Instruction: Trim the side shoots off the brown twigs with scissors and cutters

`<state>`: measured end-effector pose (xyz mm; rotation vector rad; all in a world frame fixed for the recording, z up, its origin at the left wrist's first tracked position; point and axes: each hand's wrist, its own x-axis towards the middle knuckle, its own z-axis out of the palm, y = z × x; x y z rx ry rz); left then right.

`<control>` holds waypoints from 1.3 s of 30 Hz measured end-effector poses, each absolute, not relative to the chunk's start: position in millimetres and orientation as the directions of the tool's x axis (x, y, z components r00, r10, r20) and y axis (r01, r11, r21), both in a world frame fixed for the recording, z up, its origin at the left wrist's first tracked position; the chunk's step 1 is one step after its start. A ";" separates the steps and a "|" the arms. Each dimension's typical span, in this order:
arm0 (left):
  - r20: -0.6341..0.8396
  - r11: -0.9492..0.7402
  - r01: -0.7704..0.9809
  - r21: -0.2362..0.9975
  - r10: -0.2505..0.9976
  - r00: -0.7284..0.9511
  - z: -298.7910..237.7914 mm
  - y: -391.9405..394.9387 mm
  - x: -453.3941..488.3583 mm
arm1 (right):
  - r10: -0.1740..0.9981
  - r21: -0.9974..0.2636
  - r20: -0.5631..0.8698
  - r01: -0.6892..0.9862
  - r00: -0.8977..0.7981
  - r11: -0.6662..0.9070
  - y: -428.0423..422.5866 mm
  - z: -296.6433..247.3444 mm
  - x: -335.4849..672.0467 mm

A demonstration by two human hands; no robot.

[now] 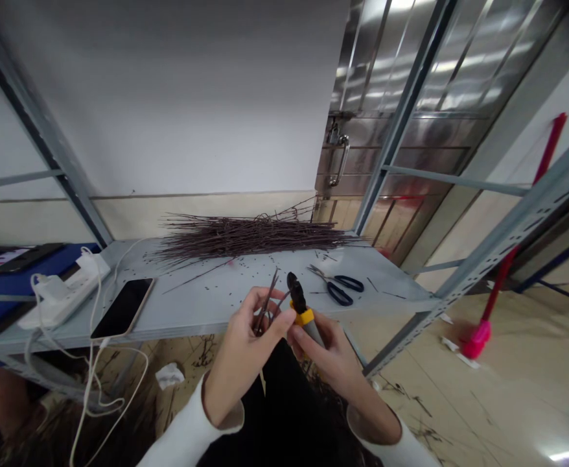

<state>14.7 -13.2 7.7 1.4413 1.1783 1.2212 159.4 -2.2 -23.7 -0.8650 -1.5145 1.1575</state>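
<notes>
Thin dark brown twigs (267, 299) are gripped in my left hand (250, 334), which is closed around them in front of the shelf's edge. My right hand (330, 350) is wrapped round the grey and yellow handles of a pair of cutting pliers (304, 310), whose black jaws point up and away from me. The two hands nearly touch, the plier head standing just right of the twigs. A long pile of similar twigs (245, 237) lies across the back of the shelf. Scissors (336, 284) with dark handles rest right of the pliers.
A grey metal shelf (197, 305) is strewn with small twig bits. On its left are a phone (123, 308) and a white power strip (65, 292) with hanging cables. Uprights flank the shelf. A red-handled broom (479, 337) stands on the littered floor at right.
</notes>
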 end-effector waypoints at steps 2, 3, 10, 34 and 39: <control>0.169 -0.181 0.214 0.960 0.983 0.074 7.5 -13.8 14.6 | 0.941 -0.967 0.253 -0.066 -0.225 0.244 -1.9 -23.5 154.6; 0.166 -0.182 0.258 0.949 0.983 0.082 7.5 -14.2 14.3 | 0.948 -0.971 0.237 -0.079 -0.212 0.225 -1.6 -22.9 152.2; 0.130 -0.171 0.282 0.944 0.979 0.156 -8.2 -12.4 4.2 | 0.996 -0.995 0.066 -0.079 -0.065 0.061 0.0 -22.1 143.0; 0.386 -0.342 0.370 0.864 0.921 -0.048 1.4 -6.6 -14.4 | 0.884 -0.953 -0.065 -0.235 -0.463 -0.193 -8.6 -41.7 143.4; 0.388 -0.323 0.415 0.850 0.918 -0.080 6.3 -5.8 -19.5 | 0.750 -0.881 -0.107 -0.287 -0.653 -0.375 -15.9 -39.7 157.1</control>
